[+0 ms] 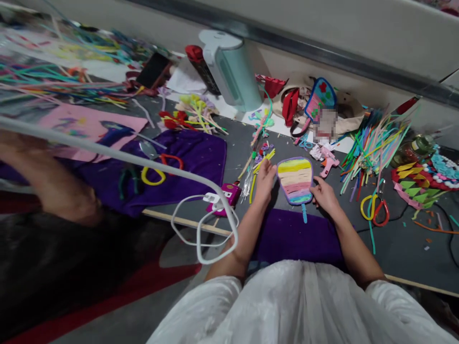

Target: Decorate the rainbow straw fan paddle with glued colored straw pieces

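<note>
The person's right hand [323,195] had its fingers pinched on the right edge of a flat, tapered, multicoloured striped panel with a purple rim [295,180], over the dark grey desk [405,243]. The left hand [265,180] was at the opposite edge; whether its fingers were clamped, I could not tell. Scissors with yellow and red handles [380,219] lay rightward.
</note>
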Demonstrator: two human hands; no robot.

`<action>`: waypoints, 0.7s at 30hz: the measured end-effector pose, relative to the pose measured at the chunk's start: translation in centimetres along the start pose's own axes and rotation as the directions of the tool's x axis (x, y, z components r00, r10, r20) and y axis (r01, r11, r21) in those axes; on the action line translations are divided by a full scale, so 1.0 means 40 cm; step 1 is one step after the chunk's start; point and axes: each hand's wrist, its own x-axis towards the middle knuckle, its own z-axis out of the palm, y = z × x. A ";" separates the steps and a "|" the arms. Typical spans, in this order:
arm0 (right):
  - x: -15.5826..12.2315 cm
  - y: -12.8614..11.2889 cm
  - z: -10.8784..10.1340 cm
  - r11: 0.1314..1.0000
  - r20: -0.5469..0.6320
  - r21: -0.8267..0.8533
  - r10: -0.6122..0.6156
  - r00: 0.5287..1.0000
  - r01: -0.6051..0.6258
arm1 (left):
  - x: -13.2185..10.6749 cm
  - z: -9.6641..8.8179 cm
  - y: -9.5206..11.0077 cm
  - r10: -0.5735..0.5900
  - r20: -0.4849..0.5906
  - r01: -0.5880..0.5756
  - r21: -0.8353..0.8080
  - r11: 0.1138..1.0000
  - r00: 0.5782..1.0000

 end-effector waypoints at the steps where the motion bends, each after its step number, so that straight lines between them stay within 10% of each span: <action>1: -0.004 -0.006 -0.007 0.989 -0.013 -0.143 -0.032 0.999 0.030 | -0.002 -0.001 0.013 0.075 0.004 -0.075 0.102 0.992 0.997; 6: -0.020 -0.046 -0.028 0.804 -0.024 -0.588 -0.128 0.991 0.090 | 0.037 0.044 0.050 0.152 0.146 -0.202 0.448 0.871 0.978; 13: -0.064 -0.097 0.028 0.757 0.196 -0.588 -0.209 0.958 0.285 | 0.182 0.117 -0.011 0.019 0.543 -0.489 0.739 0.464 0.839; 21: -0.141 -0.047 0.066 0.791 0.172 -0.582 -0.104 0.980 0.186 | 0.242 0.112 -0.047 -0.106 0.698 -0.641 0.699 0.316 0.709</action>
